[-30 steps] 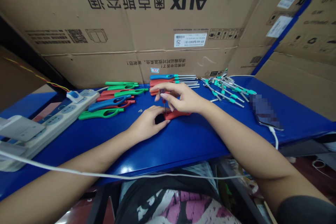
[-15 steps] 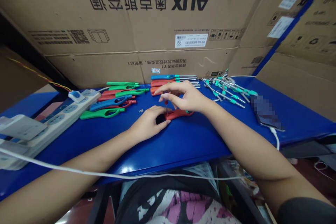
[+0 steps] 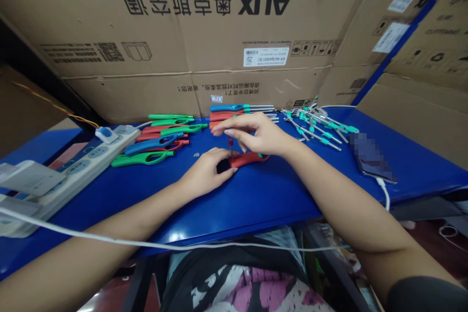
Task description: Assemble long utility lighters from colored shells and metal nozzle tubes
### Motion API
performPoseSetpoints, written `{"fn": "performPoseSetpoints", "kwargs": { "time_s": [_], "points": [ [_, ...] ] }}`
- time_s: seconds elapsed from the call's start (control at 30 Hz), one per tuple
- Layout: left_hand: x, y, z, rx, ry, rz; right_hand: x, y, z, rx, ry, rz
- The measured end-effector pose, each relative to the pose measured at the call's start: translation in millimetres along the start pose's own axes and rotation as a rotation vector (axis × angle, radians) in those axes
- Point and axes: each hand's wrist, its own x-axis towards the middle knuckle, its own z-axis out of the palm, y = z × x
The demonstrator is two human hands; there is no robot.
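1. Left hand [image 3: 207,171]: its grip pinches the end of a red handle [image 3: 248,159] lying on the blue worktop [image 3: 234,200].
2. Right hand [image 3: 258,134]: its grip is around the top of an upright screwdriver [image 3: 231,148], tip against that handle.
3. Metal rods [image 3: 316,124] lie right.

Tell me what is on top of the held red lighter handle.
A screwdriver stands on the red lighter handle. The right hand hides the screwdriver's top; the left hand covers part of the handle's left end.
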Motion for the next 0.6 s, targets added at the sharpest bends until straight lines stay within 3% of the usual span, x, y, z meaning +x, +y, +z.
{"fn": "performPoseSetpoints", "kwargs": {
  "time_s": [0.17, 0.37, 0.6],
  "points": [
    [-0.5, 0.6, -0.1, -0.002, 0.01, -0.01, 1.5, -2.3, -0.3, -0.108, 0.09, 0.015],
    [-0.4, -4.3, 2.7, -0.024, 0.019, -0.021, 1.2, 1.9, 3.0, -0.236, 0.14, -0.133],
    [-0.7, -4.4, 4.2, -0.024, 0.038, -0.07, -1.5, -2.4, 6.4, -0.205, 0.081, -0.135]
  ]
}}
